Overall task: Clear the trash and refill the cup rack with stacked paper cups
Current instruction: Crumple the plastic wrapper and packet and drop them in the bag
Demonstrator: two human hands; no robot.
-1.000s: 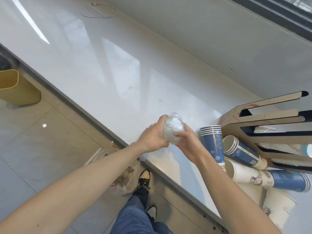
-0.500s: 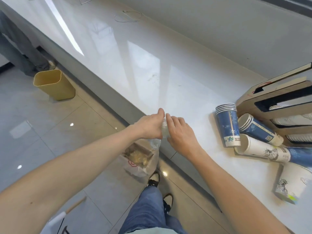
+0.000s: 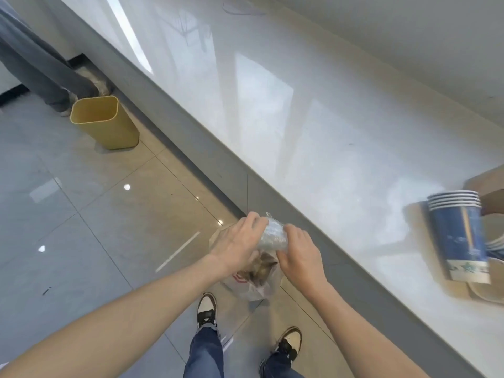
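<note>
My left hand (image 3: 236,245) and my right hand (image 3: 298,255) both grip a crumpled ball of clear plastic wrap (image 3: 273,236), held off the counter's front edge above the floor. Directly under it a plastic trash bag (image 3: 252,282) with brown scraps inside sits on the floor. A stack of blue paper cups (image 3: 456,236) lies on the white counter (image 3: 313,118) at the right edge, with more cups (image 3: 493,246) partly cut off beside it. A corner of the cardboard cup rack (image 3: 488,184) shows at the far right.
A yellow waste bin (image 3: 105,122) stands on the tiled floor at the left, against the counter base. Another person's legs (image 3: 41,64) are behind it. My feet (image 3: 207,309) are just below the bag.
Both hands carried the plastic wrap ball from above the counter toward me, past its edge, and now hold it over the floor bag. The view swung left, so the cups and rack slid right.
</note>
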